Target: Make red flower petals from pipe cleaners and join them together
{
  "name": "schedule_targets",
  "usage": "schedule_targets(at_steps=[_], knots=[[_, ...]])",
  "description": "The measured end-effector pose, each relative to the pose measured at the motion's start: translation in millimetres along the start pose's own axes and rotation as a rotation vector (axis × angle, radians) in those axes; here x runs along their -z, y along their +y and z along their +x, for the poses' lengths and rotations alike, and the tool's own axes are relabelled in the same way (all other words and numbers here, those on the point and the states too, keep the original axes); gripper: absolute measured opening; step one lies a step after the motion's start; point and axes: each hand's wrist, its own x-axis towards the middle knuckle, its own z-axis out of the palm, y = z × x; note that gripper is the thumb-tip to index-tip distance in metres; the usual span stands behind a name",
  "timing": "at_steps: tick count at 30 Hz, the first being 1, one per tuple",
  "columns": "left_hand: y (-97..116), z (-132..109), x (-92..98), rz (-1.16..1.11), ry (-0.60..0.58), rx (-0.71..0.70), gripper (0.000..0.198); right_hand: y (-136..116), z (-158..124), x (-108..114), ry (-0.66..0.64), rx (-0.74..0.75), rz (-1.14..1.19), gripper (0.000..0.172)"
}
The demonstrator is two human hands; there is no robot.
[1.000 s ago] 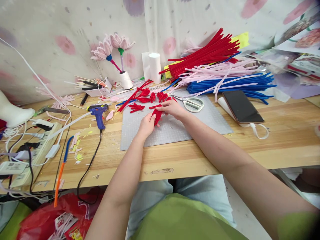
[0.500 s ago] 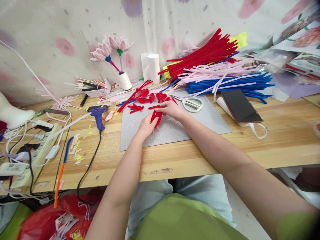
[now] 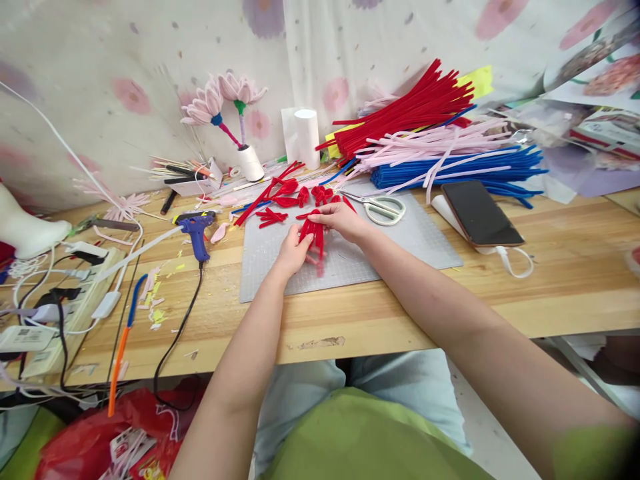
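Between my two hands, over the grey cutting mat [image 3: 270,283], are several red pipe cleaners [image 3: 317,235] gathered at the top, their strands hanging down and blurred at the lower ends. My left hand [image 3: 294,252] is closed on them from the left, thumb across the strands. From the right, my right hand [image 3: 337,219] pinches their upper end. Just behind my hands lie short red pieces [image 3: 271,217], bent red loops [image 3: 323,194] and longer red stems. Scissors [image 3: 383,209] with pale green handles rest to the right of my right hand.
Bundles of red [image 3: 405,120], pink and blue pipe cleaners [image 3: 450,170] lie at the back right, near a phone [image 3: 481,212]. A blue glue gun [image 3: 197,233], its cable and a power strip [image 3: 75,313] occupy the left. Pink flowers [image 3: 205,103] stand behind in a white holder [image 3: 250,163].
The red pipe cleaners have fanned out into separate hanging strands, where they were bunched under my left hand. Both hands stay in almost the same place.
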Motion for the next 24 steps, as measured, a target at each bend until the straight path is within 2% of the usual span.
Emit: schedule_targets(at_steps=[5, 10, 17, 22, 24], knots=[[3.6, 0.1, 1.9, -0.029, 0.005, 0.029, 0.021, 1.0, 1.1, -0.1, 0.005, -0.003, -0.022, 0.034], [1.5, 1.3, -0.3, -0.094, -0.058, 0.037, 0.017, 0.4, -0.1, -2.6, 0.036, -0.010, 0.036, 0.029], [-0.6, -2.4, -4.6, -0.189, -0.071, 0.056, 0.021, 3.3, 2.1, -3.9, 0.059, 0.033, 0.070, 0.030], [-0.2, -5.4, -6.3, -0.196, -0.101, 0.039, 0.017, 1.3, 0.2, -3.6, 0.049, 0.072, 0.030, 0.031], [0.1, -5.3, -7.7, -0.179, -0.077, 0.067, 0.015, 1.1, -1.5, -3.1, -0.010, 0.074, 0.032, 0.032]])
